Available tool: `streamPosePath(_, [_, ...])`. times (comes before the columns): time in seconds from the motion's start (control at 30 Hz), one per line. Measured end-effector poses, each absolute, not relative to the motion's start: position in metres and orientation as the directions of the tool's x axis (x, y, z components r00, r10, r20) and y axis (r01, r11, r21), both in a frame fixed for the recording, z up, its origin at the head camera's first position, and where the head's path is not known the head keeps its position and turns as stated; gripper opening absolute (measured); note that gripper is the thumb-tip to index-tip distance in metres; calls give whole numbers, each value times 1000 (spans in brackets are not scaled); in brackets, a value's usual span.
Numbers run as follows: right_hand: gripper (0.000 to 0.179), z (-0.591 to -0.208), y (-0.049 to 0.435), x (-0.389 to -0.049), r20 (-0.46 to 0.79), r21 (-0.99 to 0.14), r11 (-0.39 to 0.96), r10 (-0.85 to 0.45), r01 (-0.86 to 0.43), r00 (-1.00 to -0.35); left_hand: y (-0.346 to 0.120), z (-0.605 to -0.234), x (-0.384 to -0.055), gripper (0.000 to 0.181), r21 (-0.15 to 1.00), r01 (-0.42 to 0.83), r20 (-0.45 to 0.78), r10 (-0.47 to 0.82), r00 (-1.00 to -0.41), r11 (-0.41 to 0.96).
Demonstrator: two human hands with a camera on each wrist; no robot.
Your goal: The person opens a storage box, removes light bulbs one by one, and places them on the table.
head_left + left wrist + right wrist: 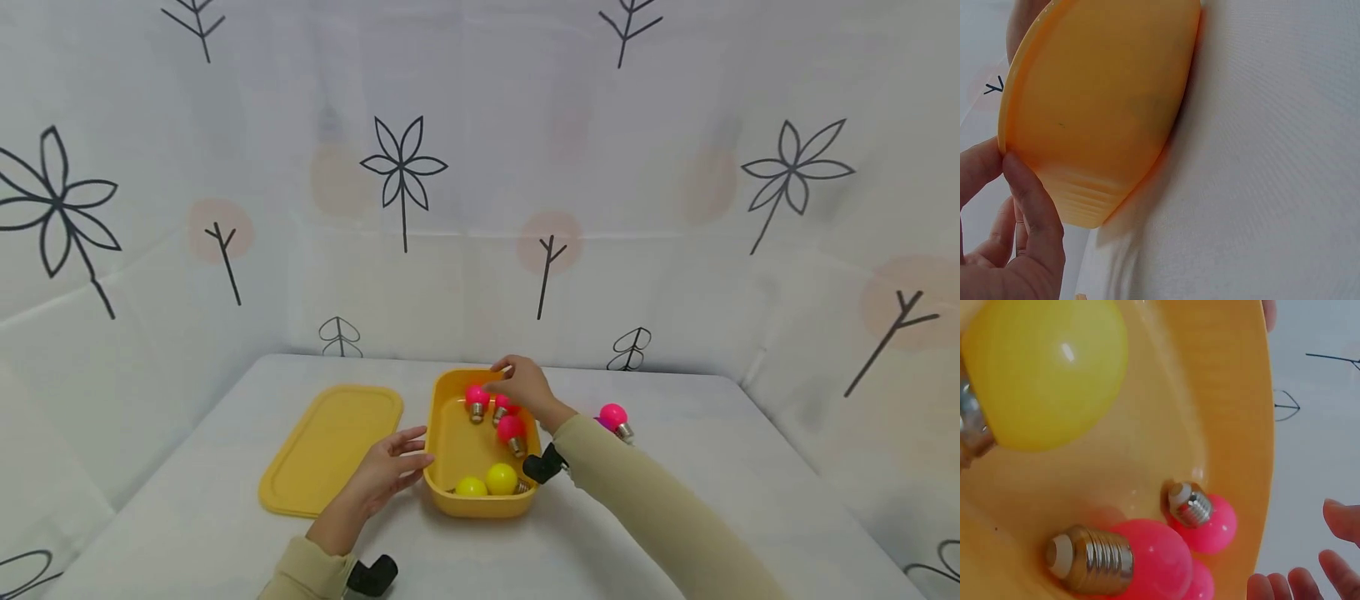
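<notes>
A yellow plastic bin (457,450) holds three pink light bulbs toward its far end, among them a pink bulb (512,427), and yellow bulbs (501,479) at its near end. With thumb and finger, my left hand (382,467) pinches the bin's left rim; the left wrist view shows the tips on either side of that rim. Over the far right corner of the bin is my right hand (525,385), its fingers loosely bent and spread, above the pink bulbs. In the right wrist view nothing sits between those fingers (1305,584).
A flat yellow lid (330,450) lies on the white table (465,567) left of the bin. To the right, another pink bulb (613,415) lies beside a purple thing mostly hidden by my right sleeve (637,483). A patterned white cloth (465,300) hangs behind.
</notes>
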State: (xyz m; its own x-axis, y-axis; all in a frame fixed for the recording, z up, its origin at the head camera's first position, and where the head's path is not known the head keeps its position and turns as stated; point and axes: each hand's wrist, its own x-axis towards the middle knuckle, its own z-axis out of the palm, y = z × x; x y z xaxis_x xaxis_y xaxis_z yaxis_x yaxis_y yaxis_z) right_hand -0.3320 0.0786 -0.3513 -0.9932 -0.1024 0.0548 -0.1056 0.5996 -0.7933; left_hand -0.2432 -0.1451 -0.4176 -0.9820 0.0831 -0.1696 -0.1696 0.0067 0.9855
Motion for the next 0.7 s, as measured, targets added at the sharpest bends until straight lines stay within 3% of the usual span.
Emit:
streamPosePath(0.2, [38,-361,68,-341,26,-788,604,-162,-120,-987,-146,-417,-243,57,985,-170,-169,97,-981,-1])
streamPosePath(0.53, [50,-375,60,-351,-98,-790,610,-222,-60,-970,-145,-417,-242,59,984,-175,-172,90,-981,-20])
streamPosePath(0.7, [55,-377,55,-352,-111,-780,619,-278,-90,-954,-145,-417,-243,58,984,-174,-171,88,-981,-29])
